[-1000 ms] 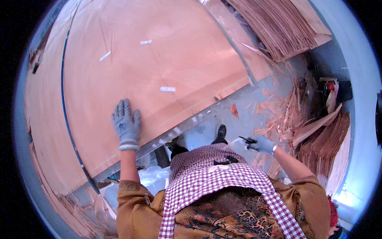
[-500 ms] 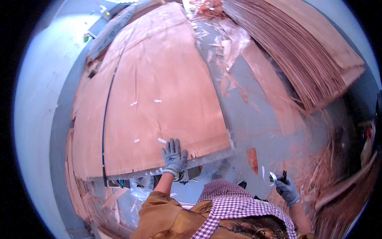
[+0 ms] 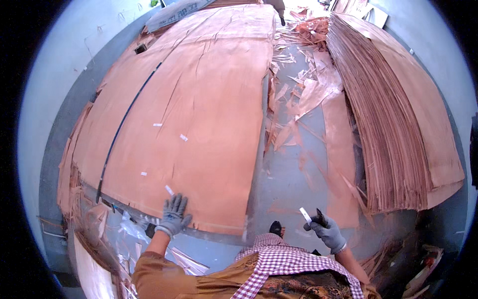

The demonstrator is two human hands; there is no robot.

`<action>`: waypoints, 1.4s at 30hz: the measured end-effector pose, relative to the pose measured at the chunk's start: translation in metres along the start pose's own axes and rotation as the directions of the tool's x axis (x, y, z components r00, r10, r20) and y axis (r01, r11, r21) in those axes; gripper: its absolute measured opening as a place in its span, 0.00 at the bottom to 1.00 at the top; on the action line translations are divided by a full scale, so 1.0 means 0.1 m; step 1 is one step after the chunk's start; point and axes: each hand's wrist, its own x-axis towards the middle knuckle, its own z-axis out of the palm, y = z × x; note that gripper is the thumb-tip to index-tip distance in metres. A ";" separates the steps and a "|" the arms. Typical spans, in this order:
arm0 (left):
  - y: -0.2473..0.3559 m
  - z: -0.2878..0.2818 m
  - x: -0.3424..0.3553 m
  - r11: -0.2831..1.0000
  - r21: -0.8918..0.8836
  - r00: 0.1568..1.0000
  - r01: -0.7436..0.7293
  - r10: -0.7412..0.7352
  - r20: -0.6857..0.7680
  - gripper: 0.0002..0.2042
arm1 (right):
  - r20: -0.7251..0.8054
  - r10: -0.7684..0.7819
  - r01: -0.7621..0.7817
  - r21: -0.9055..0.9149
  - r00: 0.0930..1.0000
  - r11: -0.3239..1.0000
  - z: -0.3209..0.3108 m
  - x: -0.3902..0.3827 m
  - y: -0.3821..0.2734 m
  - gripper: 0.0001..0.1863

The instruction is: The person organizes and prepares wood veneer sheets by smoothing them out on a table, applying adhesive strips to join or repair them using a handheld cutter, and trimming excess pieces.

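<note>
A wide reddish-brown wood veneer sheet (image 3: 214,159) lies flat in front of me, with thin cracks along its length. Small white tape pieces (image 3: 183,137) are stuck on it at several spots. My left hand (image 3: 174,218), in a grey glove, rests on the sheet's near edge with its fingers spread, just below one white piece. To the right, off the sheet, my gloved right hand (image 3: 328,235) is closed on a short strip of white tape (image 3: 305,215). A slim dark object (image 3: 319,216) also sticks up from that hand; its kind is unclear.
A long dark strip (image 3: 130,112) runs lengthwise over the veneer's left part. A tall stack of veneer sheets (image 3: 388,119) stands at the right. Torn scraps (image 3: 312,94) litter the grey floor (image 3: 294,164) between. At the far end, part of a person (image 3: 279,7) shows.
The view has swung to the right and taken in more of the far end. My left hand stays flat at the sheet's edge. The tape in my right hand, curled before, now sticks up straight.
</note>
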 end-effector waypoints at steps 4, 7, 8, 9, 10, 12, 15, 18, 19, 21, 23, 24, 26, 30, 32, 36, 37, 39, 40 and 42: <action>0.52 -0.64 0.53 0.990 -0.106 0.996 0.095 -0.094 0.010 0.23 | 0.075 -0.015 0.011 0.058 0.997 0.998 -0.66 0.55 -0.15 0.11; 1.18 -0.71 1.15 0.981 -0.192 0.936 0.002 -0.069 -0.344 0.15 | 0.098 -0.021 0.014 0.079 0.995 0.997 -1.09 1.03 -0.30 0.10; 1.48 -0.74 1.40 0.955 -0.286 0.939 -0.071 -0.033 -0.343 0.14 | 0.083 -0.016 0.015 0.012 0.996 1.000 -1.24 1.13 -0.31 0.10; 1.80 -0.79 1.68 0.912 -0.383 0.934 -0.149 0.003 -0.357 0.13 | 0.063 -0.018 0.022 -0.064 0.998 0.998 -1.45 1.27 -0.31 0.09; 2.03 -0.93 1.92 0.863 -0.459 0.922 -0.213 0.022 -0.387 0.12 | 0.067 -0.038 0.047 -0.139 0.997 0.989 -1.64 1.47 -0.39 0.09; 2.41 -1.32 2.32 0.811 -0.583 0.973 -0.052 -0.091 -0.213 0.10 | 0.093 -0.116 0.134 -0.206 0.989 0.969 -1.97 1.83 -0.59 0.09; 2.74 -2.02 2.90 0.688 -0.701 0.829 -0.187 -0.273 -0.488 0.14 | 0.137 -0.048 0.076 -0.206 0.989 0.976 -2.40 2.41 -1.05 0.09; 3.13 -3.21 3.46 0.804 -0.446 0.456 -0.393 -0.250 -0.854 0.14 | 0.136 -0.021 0.041 -0.141 0.991 0.989 -2.87 2.99 -1.44 0.10; 3.20 -3.48 3.52 0.963 -0.266 0.457 0.037 -0.253 -0.853 0.15 | 0.171 -0.027 0.055 -0.157 0.985 0.986 -3.03 3.21 -1.52 0.12; 3.31 -3.91 3.58 0.801 0.038 0.438 0.597 -0.287 -0.852 0.16 | 0.270 -0.009 0.047 -0.136 0.963 0.990 -2.94 3.71 -1.85 0.14; 3.27 -3.86 3.92 0.929 -0.281 0.334 0.242 -0.351 -0.875 0.16 | 0.345 -0.017 0.069 -0.141 0.939 0.988 -2.91 4.16 -2.10 0.16; 3.26 -3.80 4.11 0.922 -0.383 0.303 0.059 -0.382 -0.873 0.16 | 0.397 -0.031 0.095 -0.142 0.917 0.985 -2.87 4.40 -2.21 0.17; 3.15 -3.69 4.41 0.873 -0.483 0.288 -0.068 -0.447 -0.847 0.15 | 0.507 -0.031 0.111 -0.128 0.861 0.986 -2.77 4.80 -2.41 0.18; 2.69 -3.53 5.07 0.807 -0.577 0.295 -0.129 -0.524 -0.799 0.15 | 0.545 0.009 0.153 -0.251 0.838 0.956 -2.65 5.50 -2.72 0.18; 2.49 -3.48 5.38 0.798 -0.581 0.303 -0.161 -0.520 -0.799 0.15 | 0.555 0.012 0.253 -0.398 0.832 0.882 -2.65 6.01 -2.97 0.19; 2.24 -3.71 5.64 0.811 -0.574 0.324 -0.112 -0.516 -0.793 0.15 | 0.553 -0.057 0.301 -0.361 0.831 0.883 -2.59 6.30 -3.48 0.15; 2.18 -3.69 5.76 0.792 -0.598 0.333 -0.122 -0.535 -0.776 0.15 | 0.516 -0.120 0.314 -0.309 0.848 0.898 -2.75 6.43 -3.45 0.16; 2.07 -3.66 5.99 0.767 -0.635 0.333 -0.092 -0.577 -0.746 0.15 | 0.392 -0.080 0.237 -0.370 0.916 0.898 -2.83 6.78 -3.60 0.23; 2.04 -3.65 6.17 0.762 -0.642 0.325 -0.087 -0.587 -0.741 0.15 | 0.382 -0.162 0.305 -0.351 0.910 0.885 -3.21 7.22 -3.45 0.32; 2.05 -3.63 6.56 0.746 -0.665 0.289 -0.034 -0.629 -0.722 0.14 | 0.341 -0.124 0.264 -0.403 0.932 0.877 -3.32 7.50 -3.82 0.25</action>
